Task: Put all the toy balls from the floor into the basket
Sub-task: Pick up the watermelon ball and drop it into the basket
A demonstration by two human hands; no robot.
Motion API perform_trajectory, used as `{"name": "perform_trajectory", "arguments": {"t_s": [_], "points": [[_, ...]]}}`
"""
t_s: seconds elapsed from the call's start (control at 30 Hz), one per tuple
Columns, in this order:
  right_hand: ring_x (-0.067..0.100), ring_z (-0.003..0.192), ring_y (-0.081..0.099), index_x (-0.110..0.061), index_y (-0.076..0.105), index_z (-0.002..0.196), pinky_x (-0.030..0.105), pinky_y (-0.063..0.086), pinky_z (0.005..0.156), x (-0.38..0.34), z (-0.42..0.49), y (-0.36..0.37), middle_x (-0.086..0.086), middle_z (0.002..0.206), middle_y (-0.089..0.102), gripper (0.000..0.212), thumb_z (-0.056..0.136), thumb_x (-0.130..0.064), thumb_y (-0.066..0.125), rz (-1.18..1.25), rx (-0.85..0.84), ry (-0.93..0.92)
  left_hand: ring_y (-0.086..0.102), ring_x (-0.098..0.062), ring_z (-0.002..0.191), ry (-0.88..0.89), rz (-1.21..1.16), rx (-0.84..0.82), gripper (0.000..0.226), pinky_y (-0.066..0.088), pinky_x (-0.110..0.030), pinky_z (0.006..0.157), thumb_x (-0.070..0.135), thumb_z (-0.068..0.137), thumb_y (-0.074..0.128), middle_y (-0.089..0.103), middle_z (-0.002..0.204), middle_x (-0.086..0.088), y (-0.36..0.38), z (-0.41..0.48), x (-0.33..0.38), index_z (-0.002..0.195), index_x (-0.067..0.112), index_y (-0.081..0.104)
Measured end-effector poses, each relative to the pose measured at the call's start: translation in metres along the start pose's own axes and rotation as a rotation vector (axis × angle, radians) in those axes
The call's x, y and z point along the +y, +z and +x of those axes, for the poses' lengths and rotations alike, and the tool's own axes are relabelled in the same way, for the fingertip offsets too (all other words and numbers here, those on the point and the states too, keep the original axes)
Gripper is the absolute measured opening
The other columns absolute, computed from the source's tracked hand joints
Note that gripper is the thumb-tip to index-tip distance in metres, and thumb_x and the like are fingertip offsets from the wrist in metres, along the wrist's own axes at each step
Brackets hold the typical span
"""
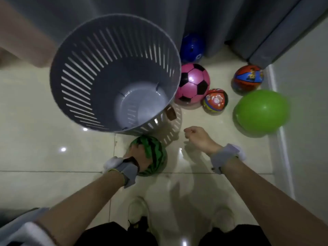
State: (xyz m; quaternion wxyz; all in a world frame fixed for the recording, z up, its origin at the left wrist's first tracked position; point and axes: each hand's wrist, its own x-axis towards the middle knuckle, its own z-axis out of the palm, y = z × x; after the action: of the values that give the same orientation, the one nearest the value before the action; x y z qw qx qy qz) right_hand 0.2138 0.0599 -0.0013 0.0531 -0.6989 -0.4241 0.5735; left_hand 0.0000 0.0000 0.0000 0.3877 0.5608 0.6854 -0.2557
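Observation:
A grey slotted basket (74,55) stands on the tiled floor, with nothing inside it. Just in front of it lies a watermelon-striped ball (157,153), and my left hand (137,157) grips it from above. My right hand (197,137) hovers to the right of that ball, fingers curled shut, holding nothing. To the right of the basket lie a pink soccer ball (193,82), a small red cartoon ball (215,100), a red and blue basketball (248,77), a big green ball (261,112) and a blue ball (192,47) by the curtain.
Grey curtains (221,20) hang behind the basket and balls. A white wall with a baseboard (284,142) runs along the right. A small brown tag (171,113) hangs on the basket's side. My white shoes (138,208) stand on the tiles below my arms.

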Motion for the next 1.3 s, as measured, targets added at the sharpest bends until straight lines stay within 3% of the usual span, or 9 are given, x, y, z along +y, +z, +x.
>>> {"name": "perform_trajectory", "arguments": {"t_s": [0.1,0.2,0.33,0.43,0.6,0.83,0.93,1.07,1.3], "points": [[0.027,0.101,0.059,-0.002,0.061,0.120,0.027,0.048,0.084,0.009,0.036,0.047,0.017,0.125,0.061,0.035,0.096,-0.020,0.043,-0.194,-0.223,-0.020,0.041,-0.035,0.129,-0.066,0.077,0.242,0.075,0.041,-0.047,0.100,0.059,0.085,0.044,0.032,0.146,-0.011,0.013,0.023,-0.031,0.145,0.018,0.024],[0.007,0.069,0.056,-0.001,0.051,0.130,0.005,0.040,0.051,0.008,0.074,0.074,0.007,0.106,0.059,0.039,0.100,-0.022,0.036,-0.236,-0.396,0.003,0.043,-0.038,0.131,-0.205,-0.109,0.145,0.088,0.040,-0.047,0.103,0.069,0.082,0.040,0.027,0.151,-0.014,0.012,0.040,-0.052,0.149,0.017,0.014],[0.037,0.099,0.064,-0.017,0.040,0.137,0.046,0.055,0.065,0.014,0.115,0.091,0.017,0.136,0.052,0.060,0.091,-0.055,0.043,-0.160,-0.556,0.238,0.044,-0.038,0.130,-0.454,-0.762,-0.218,0.101,0.048,-0.047,0.093,0.077,0.074,0.042,0.030,0.153,-0.015,0.022,0.054,-0.057,0.150,0.017,0.013],[0.028,0.147,0.021,-0.016,0.017,0.151,0.043,0.024,0.116,0.006,0.117,0.094,0.008,0.161,0.017,0.068,0.096,-0.052,0.035,-0.197,-0.628,0.164,0.046,-0.040,0.129,-0.441,-0.861,-0.314,0.113,0.052,-0.046,0.090,0.086,0.060,0.045,0.037,0.150,-0.017,0.031,0.056,-0.045,0.148,0.018,0.024],[0.046,0.126,0.042,-0.011,0.036,0.141,0.060,0.041,0.097,-0.012,0.103,0.048,0.016,0.137,0.043,0.057,0.095,-0.044,0.040,-0.299,-0.610,0.190,0.048,-0.028,0.131,-0.378,-1.055,-0.346,0.102,0.038,-0.043,0.110,0.081,0.065,0.051,0.046,0.146,-0.010,0.018,0.050,0.003,0.142,0.015,0.039],[0.035,0.081,0.062,-0.018,0.063,0.109,0.042,0.057,0.060,-0.019,0.074,-0.115,0.013,0.101,0.060,0.057,0.075,-0.063,0.054,-0.319,-0.351,0.168,0.068,-0.014,0.074,-0.013,-0.984,-0.267,0.064,0.054,-0.033,0.070,0.071,0.084,0.033,0.062,0.084,-0.008,-0.021,0.023,0.133,0.107,0.016,0.056],[0.026,0.061,0.050,-0.022,0.058,0.087,0.027,0.048,0.055,-0.032,0.031,-0.193,0.009,0.082,0.050,0.042,0.074,-0.061,0.051,-0.223,-0.126,0.092,0.064,-0.022,0.082,0.174,-1.020,-0.176,0.070,0.052,-0.029,0.065,0.073,0.081,0.035,0.063,0.088,-0.006,-0.064,0.005,0.197,0.115,0.015,0.054],[0.022,0.065,0.049,-0.021,0.059,0.083,0.029,0.043,0.065,-0.050,-0.020,-0.227,0.005,0.086,0.052,0.043,0.080,-0.061,0.043,-0.154,0.111,-0.055,0.058,-0.031,0.117,0.338,-0.980,0.003,0.074,0.047,-0.037,0.101,0.067,0.087,0.032,0.060,0.130,-0.013,-0.103,-0.014,0.230,0.136,0.013,0.048],[0.018,0.073,0.052,-0.031,0.056,0.095,0.029,0.043,0.067,-0.115,-0.098,-0.224,-0.001,0.086,0.056,0.032,0.090,-0.055,0.035,0.199,0.364,-0.589,0.059,-0.033,0.113,0.553,-0.975,0.591,0.098,0.050,-0.046,0.095,0.084,0.059,0.027,0.057,0.132,-0.008,-0.203,-0.066,0.202,0.137,0.026,0.040]]}}
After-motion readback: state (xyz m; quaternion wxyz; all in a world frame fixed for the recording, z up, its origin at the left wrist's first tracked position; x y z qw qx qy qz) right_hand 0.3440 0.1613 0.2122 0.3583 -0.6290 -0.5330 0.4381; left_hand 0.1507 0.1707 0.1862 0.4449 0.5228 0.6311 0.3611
